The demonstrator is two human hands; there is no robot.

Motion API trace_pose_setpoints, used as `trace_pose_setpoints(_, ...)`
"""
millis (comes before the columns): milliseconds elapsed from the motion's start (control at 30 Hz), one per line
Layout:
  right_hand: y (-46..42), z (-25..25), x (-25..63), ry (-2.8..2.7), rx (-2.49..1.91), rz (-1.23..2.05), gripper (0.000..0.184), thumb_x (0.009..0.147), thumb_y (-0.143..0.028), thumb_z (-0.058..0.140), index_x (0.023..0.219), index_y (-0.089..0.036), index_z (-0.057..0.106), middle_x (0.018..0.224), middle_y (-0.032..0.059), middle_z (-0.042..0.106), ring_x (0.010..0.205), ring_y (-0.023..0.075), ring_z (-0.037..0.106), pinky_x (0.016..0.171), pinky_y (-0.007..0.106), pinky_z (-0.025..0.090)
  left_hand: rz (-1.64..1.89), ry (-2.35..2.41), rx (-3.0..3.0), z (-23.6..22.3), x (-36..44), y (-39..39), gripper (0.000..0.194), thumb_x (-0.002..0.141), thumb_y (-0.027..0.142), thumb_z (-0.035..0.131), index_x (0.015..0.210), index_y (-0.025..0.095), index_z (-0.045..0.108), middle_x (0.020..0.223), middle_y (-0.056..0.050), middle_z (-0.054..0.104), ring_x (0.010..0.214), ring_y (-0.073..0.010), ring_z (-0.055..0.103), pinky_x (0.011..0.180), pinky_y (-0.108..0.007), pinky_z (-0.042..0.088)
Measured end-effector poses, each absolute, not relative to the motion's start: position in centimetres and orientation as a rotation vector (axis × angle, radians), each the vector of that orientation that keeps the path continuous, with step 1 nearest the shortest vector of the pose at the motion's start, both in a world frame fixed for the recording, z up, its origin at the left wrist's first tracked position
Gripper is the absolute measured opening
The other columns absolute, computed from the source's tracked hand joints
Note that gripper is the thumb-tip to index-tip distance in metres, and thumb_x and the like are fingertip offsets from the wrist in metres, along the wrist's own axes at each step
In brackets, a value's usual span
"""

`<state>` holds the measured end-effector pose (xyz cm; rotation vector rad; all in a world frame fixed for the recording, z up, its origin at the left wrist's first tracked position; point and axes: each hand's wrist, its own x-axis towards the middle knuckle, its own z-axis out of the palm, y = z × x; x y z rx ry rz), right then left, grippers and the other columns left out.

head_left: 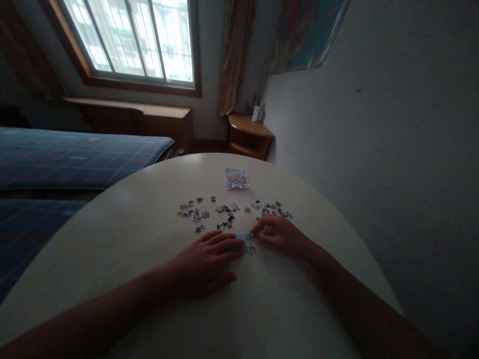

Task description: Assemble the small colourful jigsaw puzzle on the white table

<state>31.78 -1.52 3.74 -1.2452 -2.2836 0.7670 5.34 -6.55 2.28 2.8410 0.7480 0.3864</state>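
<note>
A small joined section of a light-blue jigsaw puzzle (247, 243) lies on the white table in front of me. My left hand (213, 257) rests flat over its left part, fingers stretched out and thumb apart, hiding some of it. At the section's upper right edge, my right hand (275, 234) pinches thumb and forefinger together on what looks like a small puzzle piece, mostly covered by the fingertips. Loose puzzle pieces (196, 213) are scattered beyond my hands, with another cluster of pieces (275, 208) just past my right hand.
A colourful printed packet (237, 179) lies farther back on the round white table (149, 219). Left of the table is a bed with a blue plaid mattress (75, 157). A wooden corner shelf (250, 125) stands behind, and a pale wall (392, 149) runs along the right.
</note>
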Motion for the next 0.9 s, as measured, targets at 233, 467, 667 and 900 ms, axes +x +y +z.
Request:
trace_pose_setpoints(233,-2.0,3.3,31.2,-2.342,-1.183,0.789,0.009,0.08,-0.02,0.066,0.082,-0.019,0.074,0.075,0.002,0.069,0.071,0.0143,0.06,0.07,0.027,0.044,0.359,0.762,2.882,2.3,5.2,-6.6,0.046,0.097,0.036,0.05,0.14,0.021,0.047,0.149,-0.007,0.047,0.137,-0.028,0.043,0.113,-0.048,0.037)
trace_pose_setpoints(467,-2.0,3.1,30.8,-2.405,-1.121,0.687,0.006,0.079,-0.019,0.067,0.081,-0.02,0.073,0.069,-0.0003,0.063,0.068,0.0134,0.055,0.072,0.027,0.041,0.362,0.748,2.885,2.2,5.0,-6.6,0.048,0.097,0.034,0.05,0.143,0.021,0.044,0.15,-0.008,0.045,0.137,-0.0281,0.042,0.113,-0.047,0.039)
trace_pose_setpoints(667,-2.0,3.4,30.6,-2.469,-1.084,0.612,0.004,0.081,-0.022,0.07,0.083,-0.02,0.073,0.078,0.0028,0.066,0.078,0.0166,0.058,0.074,0.029,0.044,0.372,0.737,2.884,2.3,5.1,-6.7,0.048,0.096,0.033,0.051,0.141,0.02,0.045,0.149,-0.01,0.046,0.136,-0.0286,0.043,0.112,-0.047,0.04)
trace_pose_setpoints(900,-2.0,3.8,31.0,-2.5,-1.068,0.55,0.01,0.085,-0.023,0.067,0.091,-0.021,0.074,0.083,0.0044,0.067,0.077,0.0167,0.06,0.074,0.03,0.046,0.421,0.75,2.865,2.2,5.2,-6.7,0.044,0.096,0.033,0.053,0.138,0.021,0.048,0.147,-0.009,0.049,0.134,-0.0291,0.046,0.111,-0.048,0.04)
